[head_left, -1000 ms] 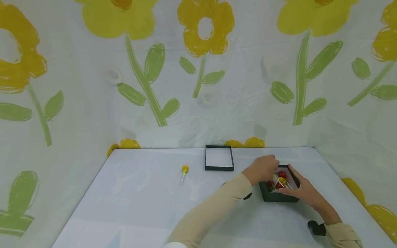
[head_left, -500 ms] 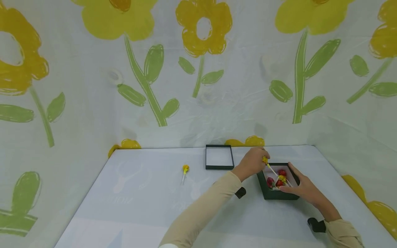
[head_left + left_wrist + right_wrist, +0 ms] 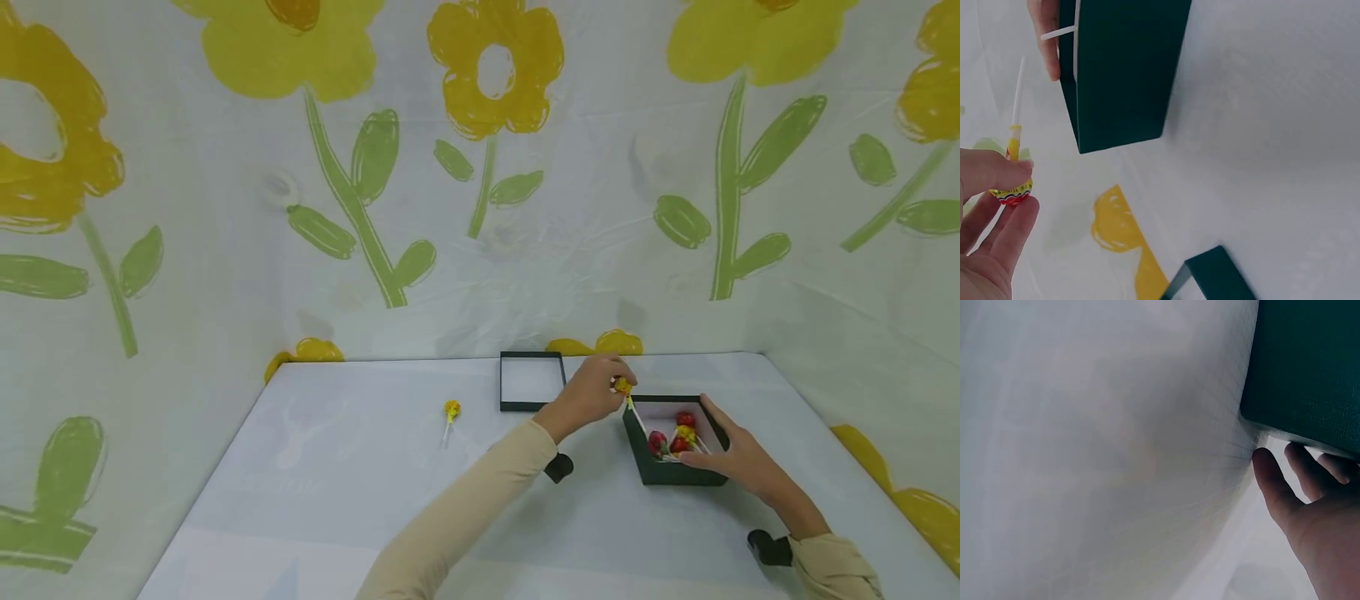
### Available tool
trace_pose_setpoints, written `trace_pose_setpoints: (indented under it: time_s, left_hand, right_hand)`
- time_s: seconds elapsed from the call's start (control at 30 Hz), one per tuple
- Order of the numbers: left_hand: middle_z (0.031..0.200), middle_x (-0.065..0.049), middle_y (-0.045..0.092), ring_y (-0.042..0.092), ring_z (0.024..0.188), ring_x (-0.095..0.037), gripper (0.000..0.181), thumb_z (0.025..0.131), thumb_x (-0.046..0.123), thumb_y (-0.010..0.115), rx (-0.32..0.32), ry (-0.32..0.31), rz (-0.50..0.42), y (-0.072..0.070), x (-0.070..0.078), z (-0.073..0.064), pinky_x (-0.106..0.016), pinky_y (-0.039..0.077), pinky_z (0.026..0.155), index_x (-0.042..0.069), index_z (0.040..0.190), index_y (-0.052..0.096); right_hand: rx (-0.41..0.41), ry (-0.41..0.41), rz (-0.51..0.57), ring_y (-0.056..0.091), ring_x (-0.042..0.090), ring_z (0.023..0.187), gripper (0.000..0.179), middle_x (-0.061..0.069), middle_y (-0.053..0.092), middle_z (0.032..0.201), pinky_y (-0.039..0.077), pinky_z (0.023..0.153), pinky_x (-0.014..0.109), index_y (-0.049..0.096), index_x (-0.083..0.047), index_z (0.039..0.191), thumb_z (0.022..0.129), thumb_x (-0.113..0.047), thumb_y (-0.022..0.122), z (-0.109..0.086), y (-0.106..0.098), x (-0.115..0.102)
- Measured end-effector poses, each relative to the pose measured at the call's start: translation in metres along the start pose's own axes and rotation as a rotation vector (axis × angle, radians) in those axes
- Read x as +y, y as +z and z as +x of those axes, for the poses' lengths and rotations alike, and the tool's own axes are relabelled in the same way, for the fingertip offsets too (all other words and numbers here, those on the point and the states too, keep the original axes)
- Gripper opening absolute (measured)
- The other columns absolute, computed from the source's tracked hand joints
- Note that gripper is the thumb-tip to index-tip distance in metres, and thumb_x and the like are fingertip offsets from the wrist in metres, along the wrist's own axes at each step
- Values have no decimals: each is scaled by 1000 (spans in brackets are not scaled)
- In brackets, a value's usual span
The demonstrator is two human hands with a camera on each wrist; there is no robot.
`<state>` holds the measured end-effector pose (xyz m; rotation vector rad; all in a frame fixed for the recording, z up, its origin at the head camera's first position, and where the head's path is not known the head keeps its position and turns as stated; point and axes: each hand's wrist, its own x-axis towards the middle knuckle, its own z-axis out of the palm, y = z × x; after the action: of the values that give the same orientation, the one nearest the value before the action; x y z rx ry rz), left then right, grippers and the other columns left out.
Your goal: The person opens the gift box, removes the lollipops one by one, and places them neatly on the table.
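My left hand pinches a yellow-wrapped lollipop by its candy end, just outside the left edge of a dark green box. In the left wrist view, thumb and fingertips hold this lollipop, its white stick pointing away from the palm. The box is uncovered. Inside lie several lollipops, among them a red one and a yellow one. My right hand grips the box's right side, thumb over the front rim and fingers along the outer wall. The right wrist view shows those fingers by the green wall.
A shallow green-edged box lid lies at the table's back, left of the box. Another yellow lollipop lies alone farther left on the white table. A flower-printed cloth hangs behind the table.
My left hand has come up out of the box with a yellow lollipop and moved left, past the box's rim. The right hand keeps its hold on the box.
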<state>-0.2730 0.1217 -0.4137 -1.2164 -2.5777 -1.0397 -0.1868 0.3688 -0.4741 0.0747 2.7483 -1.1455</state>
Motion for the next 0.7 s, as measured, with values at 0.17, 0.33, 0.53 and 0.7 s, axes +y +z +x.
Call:
trace_pose_setpoints:
  time_s: [0.17,0.33,0.53,0.7]
  left_hand:
    - [96,2,62,54,84,-3,21,81,-5,66,-10,4,-17,-7,-6,-11,-7,44,76,8,96,72]
    - [99,1,62,55,89,-4,18,84,-3,65,-46,5,-30,-17,-14,-25,-10,45,80,7,97,72]
    - [100,3,63,56,92,-5,18,84,-3,66,-71,4,-10,-31,-31,-42,-10,46,79,9,96,72]
    - [98,3,63,57,92,-6,19,82,-6,67,-72,0,-38,-43,-45,-56,-12,47,79,7,95,72]
  right_hand:
    - [-2,0,16,4,60,130,112,34,0,149,15,91,77,-10,-11,150,80,-43,72,-1,0,0]
    - [-12,-7,36,3,60,130,112,34,-1,150,15,91,77,-11,-13,150,81,-41,72,-3,-1,-3]
    - [-25,-22,56,2,59,131,110,33,-3,150,14,91,77,-12,-14,150,82,-39,71,-4,-1,-4]
    - [-26,-19,48,3,59,132,108,33,-2,150,13,91,77,-11,-15,150,83,-38,70,-5,-1,-2]
